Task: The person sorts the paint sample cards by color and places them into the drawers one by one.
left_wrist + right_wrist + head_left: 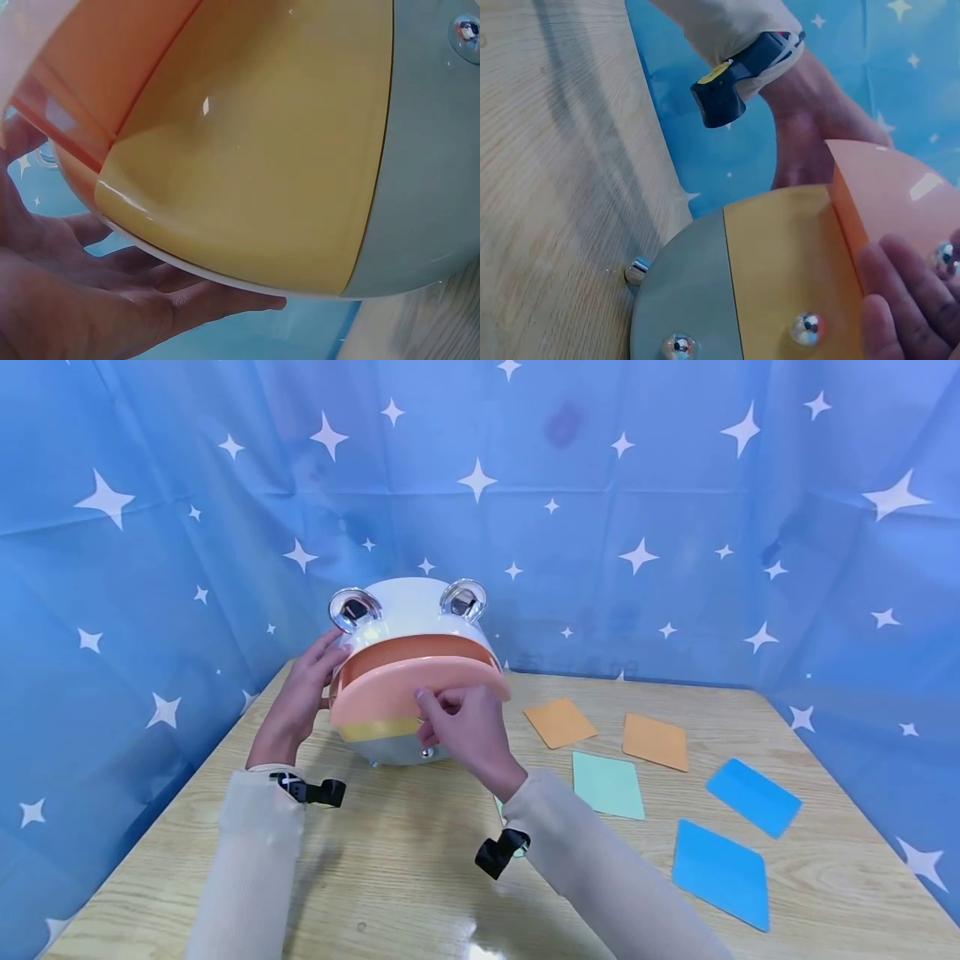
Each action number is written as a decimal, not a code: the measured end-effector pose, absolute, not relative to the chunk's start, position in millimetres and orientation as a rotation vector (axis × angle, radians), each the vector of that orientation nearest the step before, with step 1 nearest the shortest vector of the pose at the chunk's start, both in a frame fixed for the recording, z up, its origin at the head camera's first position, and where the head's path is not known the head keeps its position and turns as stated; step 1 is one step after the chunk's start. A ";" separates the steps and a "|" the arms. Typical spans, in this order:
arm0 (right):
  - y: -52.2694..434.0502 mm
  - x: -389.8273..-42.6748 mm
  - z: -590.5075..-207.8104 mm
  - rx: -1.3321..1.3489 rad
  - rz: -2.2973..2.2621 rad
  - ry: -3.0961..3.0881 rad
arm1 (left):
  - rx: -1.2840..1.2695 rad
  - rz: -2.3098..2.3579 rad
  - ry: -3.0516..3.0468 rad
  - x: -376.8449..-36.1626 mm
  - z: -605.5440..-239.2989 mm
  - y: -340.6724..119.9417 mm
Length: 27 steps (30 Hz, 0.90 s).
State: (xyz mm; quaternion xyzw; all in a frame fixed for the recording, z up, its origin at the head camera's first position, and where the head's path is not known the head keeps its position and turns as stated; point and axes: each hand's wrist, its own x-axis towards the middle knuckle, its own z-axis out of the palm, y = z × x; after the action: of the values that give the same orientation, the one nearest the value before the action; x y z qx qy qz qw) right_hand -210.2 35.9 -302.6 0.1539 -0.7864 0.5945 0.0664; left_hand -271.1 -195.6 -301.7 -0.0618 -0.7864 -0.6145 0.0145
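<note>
Near the table's far-left corner, the left hand, fingers apart, touches a cabinet whose knob the right hand pinches

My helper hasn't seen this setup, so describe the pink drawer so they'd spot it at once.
On the wooden table, in front of the starry blue backdrop, stands a rounded cabinet with two shiny silver eyes on top. The pink drawer is the uppermost in its front, with the right hand at it. Unlike the yellow drawer and grey drawer below, it juts out.
</note>
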 end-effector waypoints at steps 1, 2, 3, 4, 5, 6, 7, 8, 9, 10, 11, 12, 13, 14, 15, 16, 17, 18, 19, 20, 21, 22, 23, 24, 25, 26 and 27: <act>36.6 -208.4 -302.5 0.476 1.787 -2.372 | -0.194 -1.912 -2.449 -270.9 -301.7 -195.7; 37.3 -206.9 -302.5 0.489 1.778 -2.374 | -0.196 -1.913 -2.448 -270.8 -301.7 -195.8; 37.9 -205.3 -302.5 0.494 1.767 -2.381 | -0.196 -1.914 -2.448 -270.6 -301.8 -196.1; 38.5 -203.9 -302.5 0.502 1.754 -2.386 | -0.194 -1.914 -2.450 -270.3 -301.9 -196.3; 39.0 -202.7 -302.5 0.509 1.745 -2.390 | -0.195 -1.912 -2.451 -269.8 -301.6 -196.2; 39.5 -201.3 -302.5 0.515 1.732 -2.397 | -0.196 -1.913 -2.452 -269.6 -301.6 -196.3; 40.1 -199.9 -302.2 0.517 1.720 -2.404 | -0.198 -1.914 -2.450 -269.4 -301.6 -196.3; 40.6 -198.6 -302.2 0.520 1.707 -2.409 | -0.200 -1.917 -2.449 -269.5 -301.7 -196.5; 41.2 -197.3 -302.3 0.525 1.691 -2.413 | -0.202 -1.921 -2.447 -269.6 -301.7 -196.4; 41.7 -195.9 -302.2 0.534 1.677 -2.414 | -0.207 -1.923 -2.444 -269.5 -301.5 -196.1; 42.2 -194.5 -302.2 0.541 1.669 -2.415 | -0.210 -1.929 -2.438 -269.5 -301.4 -196.0; 42.7 -193.0 -302.2 0.549 1.662 -2.414 | -0.213 -1.935 -2.433 -269.6 -301.4 -196.0; 43.2 -191.6 -302.1 0.556 1.655 -2.411 | -0.215 -1.939 -2.427 -269.5 -301.1 -195.8; 43.8 -190.2 -302.0 0.562 1.653 -2.406 | -0.218 -1.942 -2.424 -269.4 -300.9 -195.7; 44.2 -189.1 -302.1 0.566 1.654 -2.400 | -0.221 -1.945 -2.419 -269.2 -300.7 -195.5; 44.6 -187.9 -302.1 0.569 1.660 -2.392 | -0.226 -1.946 -2.416 -268.8 -300.5 -195.3; 44.9 -187.1 -302.3 0.573 1.666 -2.383 | -0.223 -1.948 -2.415 -268.7 -300.6 -195.5; 45.1 -186.3 -302.6 0.575 1.668 -2.378 | -0.224 -1.949 -2.413 -268.6 -300.6 -195.7; 45.2 -185.6 -303.0 0.576 1.668 -2.375 | -0.225 -1.947 -2.416 -268.3 -300.8 -195.8; 45.3 -184.9 -303.4 0.579 1.665 -2.374 | -0.227 -1.945 -2.416 -268.4 -301.3 -196.1; 45.2 -184.2 -303.9 0.583 1.664 -2.372 | -0.227 -1.945 -2.417 -268.3 -301.6 -196.2; 45.2 -183.4 -304.3 0.587 1.661 -2.371 | -0.227 -1.943 -2.420 -268.2 -302.0 -196.3; 45.2 -182.7 -304.8 0.589 1.655 -2.373 | -0.226 -1.941 -2.424 -268.3 -302.3 -196.4; 45.3 -181.8 -305.2 0.591 1.650 -2.374 | -0.228 -1.940 -2.424 -268.4 -302.6 -196.4; 45.4 -181.2 -305.6 0.592 1.643 -2.375 | -0.230 -1.936 -2.428 -268.4 -302.7 -196.2; 45.6 -180.6 -305.9 0.593 1.641 -2.373 | -0.231 -1.935 -2.427 -268.5 -302.7 -196.0; 45.9 -180.0 -306.0 0.594 1.644 -2.370 | -0.232 -1.934 -2.428 -268.6 -302.6 -195.8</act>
State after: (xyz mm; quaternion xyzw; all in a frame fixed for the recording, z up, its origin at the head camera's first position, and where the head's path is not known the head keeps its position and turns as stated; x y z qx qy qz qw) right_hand -180.0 45.9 -306.0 0.2007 -0.8010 0.5554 0.0981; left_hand -268.6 -195.8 -302.6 -0.0746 -0.7799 -0.6213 0.0146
